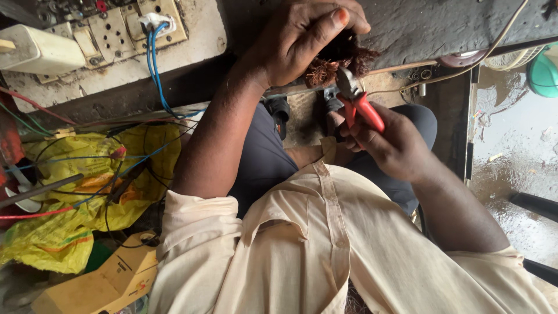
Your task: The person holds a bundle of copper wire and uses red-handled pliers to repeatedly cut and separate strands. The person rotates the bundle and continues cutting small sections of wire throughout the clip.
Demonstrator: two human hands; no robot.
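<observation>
A bundle of copper wire (334,61) was gripped in the left hand (302,35); red-handled cutters (360,104) were clenched in the right hand (392,145).

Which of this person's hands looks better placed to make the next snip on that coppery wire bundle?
Probably the right hand: it grips the red-handled cutters, tips at the copper wire bundle. The left hand is wrapped around that bundle.

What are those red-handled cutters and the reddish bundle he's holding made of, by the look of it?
Cutters: grey, dull metal jaws, probably steel; the red handles look like smooth plastic or rubber sleeves, held in the right hand.
Bundle: fine reddish-brown strands with a metallic glint, most likely copper wire, gripped by the left hand. The dark core beneath is too hidden to judge.
</observation>
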